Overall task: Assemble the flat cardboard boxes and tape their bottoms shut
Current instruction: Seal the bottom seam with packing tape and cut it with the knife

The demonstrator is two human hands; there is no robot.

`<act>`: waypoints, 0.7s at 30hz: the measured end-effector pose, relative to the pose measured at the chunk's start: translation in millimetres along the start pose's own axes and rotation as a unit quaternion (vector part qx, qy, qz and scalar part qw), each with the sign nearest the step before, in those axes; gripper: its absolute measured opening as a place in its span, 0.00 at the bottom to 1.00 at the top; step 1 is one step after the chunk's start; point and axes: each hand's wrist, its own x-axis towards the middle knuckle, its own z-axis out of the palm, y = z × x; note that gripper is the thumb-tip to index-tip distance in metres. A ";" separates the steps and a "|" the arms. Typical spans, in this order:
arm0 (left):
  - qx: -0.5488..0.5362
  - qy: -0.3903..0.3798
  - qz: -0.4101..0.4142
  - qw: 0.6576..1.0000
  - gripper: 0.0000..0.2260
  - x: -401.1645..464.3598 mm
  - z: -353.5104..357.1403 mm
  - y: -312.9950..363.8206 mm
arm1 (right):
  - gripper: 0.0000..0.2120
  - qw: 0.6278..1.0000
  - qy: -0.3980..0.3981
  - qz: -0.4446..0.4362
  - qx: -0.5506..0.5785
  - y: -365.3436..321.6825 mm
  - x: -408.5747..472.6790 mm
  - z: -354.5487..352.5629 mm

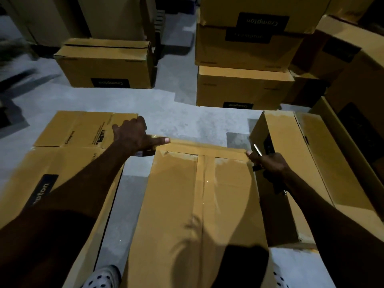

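the box (199, 204) sits on the floor (176, 113) before the person, brown tape (202, 147) across its far edge. the left hand (133, 136) grips a tape roll there, thumb out; the right hand (268, 163) pinches the tape's end, holding a blade. flat cartons (62, 163) lie left.

Grey concrete floor (182, 119): bare, mottled, lit in the middle and shadowed towards the far left.
Dark slatted object (159, 19): stands on the floor at the far centre, between the far stacks; too dim to identify.
Dark blurred shapes (18, 77): lie at the far left edge; cannot be made out.
White spotted footwear, left (101, 277): at the near edge, white with dark dots.
White spotted footwear, right (279, 277): at the near edge, mostly hidden, same pattern.
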 end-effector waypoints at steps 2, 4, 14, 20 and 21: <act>-0.057 0.026 0.049 0.997 0.37 -2.2 1.2 2.1 | 0.25 0.998 0.035 -0.028 -0.043 6.0 -0.2 -4.8; -0.100 0.044 0.130 0.985 0.27 -6.5 1.9 7.5 | 0.19 0.992 0.070 -0.094 -0.050 6.7 2.7 -6.2; -0.185 -0.016 0.260 0.948 0.11 -31.0 26.9 62.7 | 0.01 0.983 -0.034 -0.178 -0.032 -4.6 4.3 11.0; -0.218 0.007 0.195 0.956 0.12 -32.6 36.6 78.8 | 0.09 0.989 -0.011 -0.133 0.063 20.4 -0.1 16.7; -0.222 0.003 0.184 0.957 0.12 -31.9 37.6 80.9 | 0.10 0.989 -0.008 -0.131 0.074 22.8 -0.7 17.9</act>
